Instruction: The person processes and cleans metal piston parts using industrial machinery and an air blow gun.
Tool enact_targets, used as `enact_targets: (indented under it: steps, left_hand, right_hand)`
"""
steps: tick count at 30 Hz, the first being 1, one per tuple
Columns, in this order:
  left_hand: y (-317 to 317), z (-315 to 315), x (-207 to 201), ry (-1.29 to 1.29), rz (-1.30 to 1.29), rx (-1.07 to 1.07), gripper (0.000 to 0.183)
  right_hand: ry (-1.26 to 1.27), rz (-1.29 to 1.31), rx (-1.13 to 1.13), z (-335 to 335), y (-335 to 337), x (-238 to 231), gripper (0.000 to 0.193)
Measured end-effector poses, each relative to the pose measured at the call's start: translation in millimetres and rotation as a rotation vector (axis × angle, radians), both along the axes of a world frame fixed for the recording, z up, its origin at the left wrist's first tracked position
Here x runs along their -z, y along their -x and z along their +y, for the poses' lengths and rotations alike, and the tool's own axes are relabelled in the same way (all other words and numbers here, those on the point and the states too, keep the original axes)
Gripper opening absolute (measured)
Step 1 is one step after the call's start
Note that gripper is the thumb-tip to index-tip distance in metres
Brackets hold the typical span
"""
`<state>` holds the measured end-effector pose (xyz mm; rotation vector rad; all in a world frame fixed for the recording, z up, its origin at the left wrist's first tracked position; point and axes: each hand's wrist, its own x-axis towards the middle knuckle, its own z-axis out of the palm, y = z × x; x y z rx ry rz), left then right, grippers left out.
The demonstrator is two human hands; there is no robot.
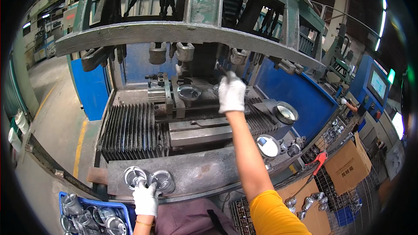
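My left hand [146,199], in a white glove, is at the front ledge with its fingers closed on the near rim of a round metal casting [162,182]. Touching that one on its left is a second ring-shaped casting [134,176]. Reaching into the machine, my gloved right hand [231,93] is closed round a slim dark tool [223,68], pointing up and away; its kind I cannot make out. Left of this hand, a round casting [189,92] sits in the metal fixture [179,109]. My right hand partly hides the fixture behind it.
A heavy steel beam [187,32] with clamp heads hangs over the fixture. Ribbed bellows [130,130] flank the bed. A blue crate [126,211] of castings stands lower left. White-filled round containers [268,146], a red air gun [321,159] and a cardboard box [348,165] are at right.
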<state>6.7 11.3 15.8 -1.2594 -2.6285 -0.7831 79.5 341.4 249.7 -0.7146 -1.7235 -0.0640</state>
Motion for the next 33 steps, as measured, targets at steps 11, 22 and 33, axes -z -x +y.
enact_targets:
  steps: [11,22,33]
  left_hand:
    - [0,-8,4,-0.005,0.080,-0.036,0.039]
    - [-2,-7,0,0.022,0.046,-0.046,0.036]
    - [0,-6,-11,-0.032,0.103,0.005,0.034]
  right_hand:
    - [0.454,0.493,-0.267,99,-119,15,0.025]
    - [0.550,0.454,-0.595,96,-148,37,0.030]
    - [0.687,0.683,-0.608,131,-195,41,0.029]
